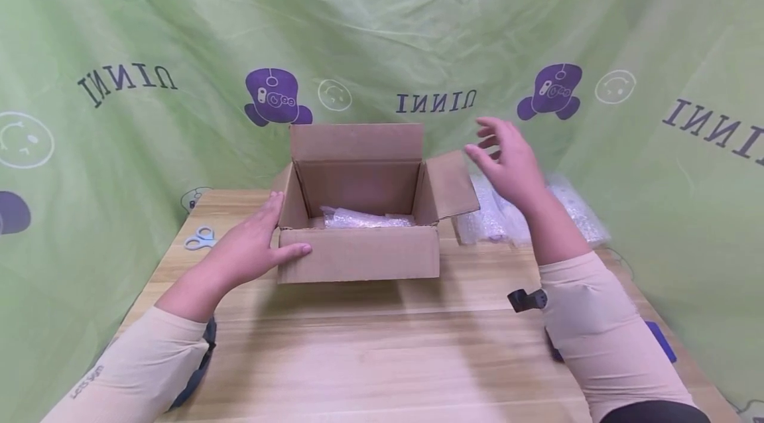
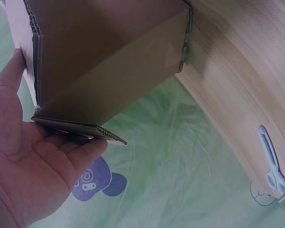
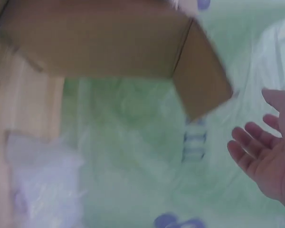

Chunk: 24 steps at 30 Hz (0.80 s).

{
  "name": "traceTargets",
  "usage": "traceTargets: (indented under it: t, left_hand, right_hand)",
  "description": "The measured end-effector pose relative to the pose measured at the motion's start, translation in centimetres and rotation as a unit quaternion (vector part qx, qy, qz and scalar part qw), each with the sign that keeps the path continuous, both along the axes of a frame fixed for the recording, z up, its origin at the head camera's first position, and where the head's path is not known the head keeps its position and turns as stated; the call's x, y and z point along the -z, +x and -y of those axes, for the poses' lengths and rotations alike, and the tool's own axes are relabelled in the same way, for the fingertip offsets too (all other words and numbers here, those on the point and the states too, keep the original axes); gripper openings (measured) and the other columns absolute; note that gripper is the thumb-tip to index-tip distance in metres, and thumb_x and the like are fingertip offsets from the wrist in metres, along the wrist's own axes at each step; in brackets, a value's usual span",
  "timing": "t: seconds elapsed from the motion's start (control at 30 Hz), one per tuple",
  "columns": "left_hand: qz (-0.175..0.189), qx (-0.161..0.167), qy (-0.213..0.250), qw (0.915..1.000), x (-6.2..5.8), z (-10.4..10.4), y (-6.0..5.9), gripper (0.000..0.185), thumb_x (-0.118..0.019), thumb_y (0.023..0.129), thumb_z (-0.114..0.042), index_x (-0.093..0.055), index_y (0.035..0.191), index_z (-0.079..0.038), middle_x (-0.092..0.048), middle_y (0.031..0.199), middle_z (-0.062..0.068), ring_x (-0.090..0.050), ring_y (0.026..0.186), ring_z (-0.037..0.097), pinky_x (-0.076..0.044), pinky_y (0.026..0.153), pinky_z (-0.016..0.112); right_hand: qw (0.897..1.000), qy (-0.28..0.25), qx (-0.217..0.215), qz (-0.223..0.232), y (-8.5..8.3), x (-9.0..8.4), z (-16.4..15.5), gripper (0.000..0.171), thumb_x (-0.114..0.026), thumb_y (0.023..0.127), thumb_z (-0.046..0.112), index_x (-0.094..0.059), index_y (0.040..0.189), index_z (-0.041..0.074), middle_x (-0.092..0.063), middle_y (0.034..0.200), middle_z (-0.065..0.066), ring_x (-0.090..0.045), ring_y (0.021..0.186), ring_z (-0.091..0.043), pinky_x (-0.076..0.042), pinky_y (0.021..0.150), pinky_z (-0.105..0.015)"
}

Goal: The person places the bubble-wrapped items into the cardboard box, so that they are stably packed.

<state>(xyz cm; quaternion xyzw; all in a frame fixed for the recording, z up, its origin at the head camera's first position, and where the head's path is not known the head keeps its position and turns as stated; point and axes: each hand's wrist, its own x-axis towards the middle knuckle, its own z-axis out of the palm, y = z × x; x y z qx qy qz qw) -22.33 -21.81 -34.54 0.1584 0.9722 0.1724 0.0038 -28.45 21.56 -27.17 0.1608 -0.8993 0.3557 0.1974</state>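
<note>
An open cardboard box [image 1: 360, 254] sits mid-table with its flaps spread, and a bubble-wrapped item [image 1: 367, 219] lies inside. My left hand [image 1: 246, 252] grips the box's left front corner. Its thumb lies on the front flap, while the fingers [image 2: 88, 154] hold the left flap in the left wrist view. Off to the upper right, my right hand [image 1: 507, 161] hangs in the air with loosely bent fingers, holding nothing. It is close to the box's right flap [image 1: 451, 185] and apart from it. In the right wrist view, a gap shows between this hand [image 3: 268, 156] and the flap.
More bubble-wrap pieces [image 1: 486, 217] lie on the table [image 1: 382, 357] right of the box. Light-blue scissors [image 1: 201, 239] rest to the left. A blue object [image 1: 661, 341] shows by the right forearm. Behind the table hangs a green printed curtain [image 1: 370, 25].
</note>
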Motion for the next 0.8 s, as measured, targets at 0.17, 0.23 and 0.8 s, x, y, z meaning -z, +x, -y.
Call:
traceTargets:
  t: [0.17, 0.23, 0.8]
  left_hand:
    - [0.0, -0.003, 0.001, 1.0, 0.0, 0.1, 0.1, 0.119, -0.05, 0.081, -0.08, 0.0, 0.157, -0.003, -0.002, 0.164, 0.019, -0.015, 0.149, 0.04, -0.021, 0.119, 0.057]
    - [0.0, -0.003, 0.001, 1.0, 0.0, 0.1, 0.1, 0.119, -0.05, 0.081, -0.08, 0.0, 0.157, -0.003, -0.003, 0.164, 0.019, -0.015, 0.149, 0.04, -0.021, 0.119, 0.057]
    - [-0.001, -0.002, 0.001, 1.0, 0.0, 0.0, -0.1, 0.12, -0.05, 0.081, -0.081, 0.0, 0.157, -0.004, -0.003, 0.164, 0.019, -0.016, 0.149, 0.04, -0.021, 0.118, 0.057]
  right_hand:
    - [0.996, -0.017, 0.057, 0.062, -0.8, 2.1, -3.0, 0.065, -0.056, 0.099, 0.041, -0.033, 0.151, 0.009, -0.049, 0.138, -0.019, -0.053, 0.121, -0.037, -0.046, 0.1, -0.055]
    - [0.993, 0.004, 0.067, 0.093, -1.3, 3.2, -4.0, 0.069, -0.055, 0.099, 0.043, -0.029, 0.153, 0.008, -0.047, 0.141, -0.021, -0.051, 0.124, -0.039, -0.044, 0.101, -0.059]
    - [0.968, 0.126, 0.048, 0.213, -4.1, 12.1, -5.5, 0.067, -0.06, 0.095, 0.03, -0.036, 0.144, -0.009, -0.054, 0.129, -0.035, -0.054, 0.119, -0.049, -0.043, 0.102, -0.059]
